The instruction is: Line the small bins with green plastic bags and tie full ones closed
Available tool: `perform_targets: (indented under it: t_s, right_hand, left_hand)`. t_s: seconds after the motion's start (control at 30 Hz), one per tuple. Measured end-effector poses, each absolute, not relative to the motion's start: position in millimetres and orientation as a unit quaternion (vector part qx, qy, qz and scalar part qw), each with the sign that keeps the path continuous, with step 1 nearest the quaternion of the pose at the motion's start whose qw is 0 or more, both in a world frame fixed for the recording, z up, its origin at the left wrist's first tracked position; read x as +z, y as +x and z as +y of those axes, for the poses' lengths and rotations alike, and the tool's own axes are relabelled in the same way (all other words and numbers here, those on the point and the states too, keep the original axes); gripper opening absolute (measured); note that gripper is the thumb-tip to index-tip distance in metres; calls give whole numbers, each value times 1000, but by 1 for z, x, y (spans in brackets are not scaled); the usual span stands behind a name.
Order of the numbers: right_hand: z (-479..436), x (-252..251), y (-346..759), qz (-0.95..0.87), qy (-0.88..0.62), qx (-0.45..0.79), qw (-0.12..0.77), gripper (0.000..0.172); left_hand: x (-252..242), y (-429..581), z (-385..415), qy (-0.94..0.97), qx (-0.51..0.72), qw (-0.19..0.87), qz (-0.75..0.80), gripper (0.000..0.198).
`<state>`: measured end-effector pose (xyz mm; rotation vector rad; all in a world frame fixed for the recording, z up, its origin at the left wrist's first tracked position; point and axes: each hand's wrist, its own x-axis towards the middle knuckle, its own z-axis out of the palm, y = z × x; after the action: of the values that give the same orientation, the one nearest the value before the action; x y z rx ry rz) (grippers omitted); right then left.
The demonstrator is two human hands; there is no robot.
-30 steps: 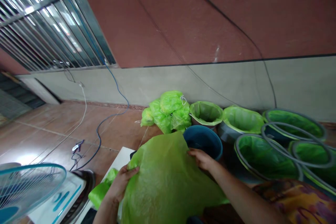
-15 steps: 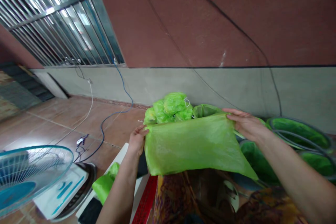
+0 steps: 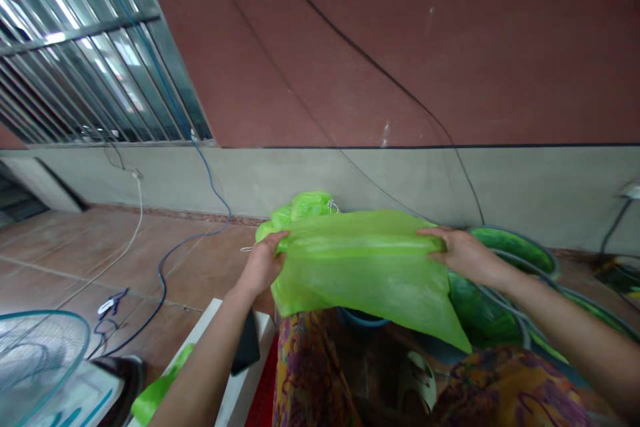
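A thin green plastic bag (image 3: 355, 280) is stretched wide in front of my knees, with a folded band along its upper part. My left hand (image 3: 264, 260) grips it at the left end, thumb on the near side. At the right end my right hand (image 3: 457, 253) pinches the same band, fingers closed. Behind the bag, partly covered by it, several filled green bags (image 3: 307, 205) with white ties lie against the wall. The bag's lower edge hangs loose over my lap.
Round containers with green lining (image 3: 515, 253) stand to the right. On the left are a white bench (image 3: 235, 390) with a dark phone (image 3: 246, 347) and green plastic (image 3: 160, 387), and a fan (image 3: 37, 360). A blue cable (image 3: 163, 273) crosses the tiled floor. A blue basin (image 3: 363, 317) shows under the bag.
The bag's upper part now shows a folded band, and its top edge stands above my hands. My view has shifted to the right.
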<state>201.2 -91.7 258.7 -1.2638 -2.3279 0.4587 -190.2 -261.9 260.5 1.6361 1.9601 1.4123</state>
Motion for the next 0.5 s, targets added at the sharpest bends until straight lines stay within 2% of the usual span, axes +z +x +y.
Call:
perform_targets:
  t_s: [0.1,0.23,0.33,0.4,0.5]
  right_hand:
    - [-94,254,205,-861,-462,62,204,37]
    - [-95,250,214,-844,-480,36,237,32]
    - [-96,250,221,-809,-475,121,325,23]
    - [-99,249,222,-760,-462,227,397,18]
    - [-107,244,215,-664,-427,380,482,23]
  left_hand:
    - [255,-189,-259,577,410,29,706,30]
    - [253,-191,-261,566,382,-21,730,18]
    - [254,-195,-266,545,489,34,680,13]
    - [256,-194,-269,517,571,110,628,21]
    - [257,-184,-272,482,624,161,593,32]
